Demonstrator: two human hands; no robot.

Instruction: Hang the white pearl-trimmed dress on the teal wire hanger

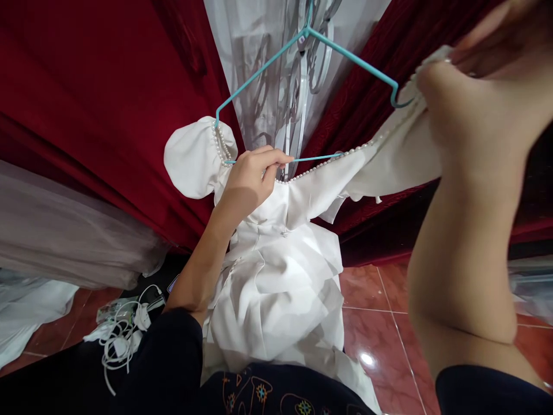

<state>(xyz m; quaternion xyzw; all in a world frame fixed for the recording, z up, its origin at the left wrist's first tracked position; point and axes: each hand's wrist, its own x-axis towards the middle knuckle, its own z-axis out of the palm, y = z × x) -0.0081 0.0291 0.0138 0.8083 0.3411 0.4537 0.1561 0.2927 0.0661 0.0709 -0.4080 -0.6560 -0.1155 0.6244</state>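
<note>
L hand (250, 178) is pinching the lower bar of the hanger (263, 68), thumb vs. fingers, just above the dress's (280, 271) neckline. R hand (479, 104) is gripping the dress's pearl-edged top, upper R, beyond the hanger's hooked end; some fingers are blurring. So dress is stretching btwn both hands, w/ puff sleeve (190, 158) sitting L of L hand & skirt (276, 311) hanging below it.

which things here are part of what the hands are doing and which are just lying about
In use:
white dress, in the right hand
blue hanger, in the left hand

Just around:
white cables
red curtain
grey fabric at far left
</note>
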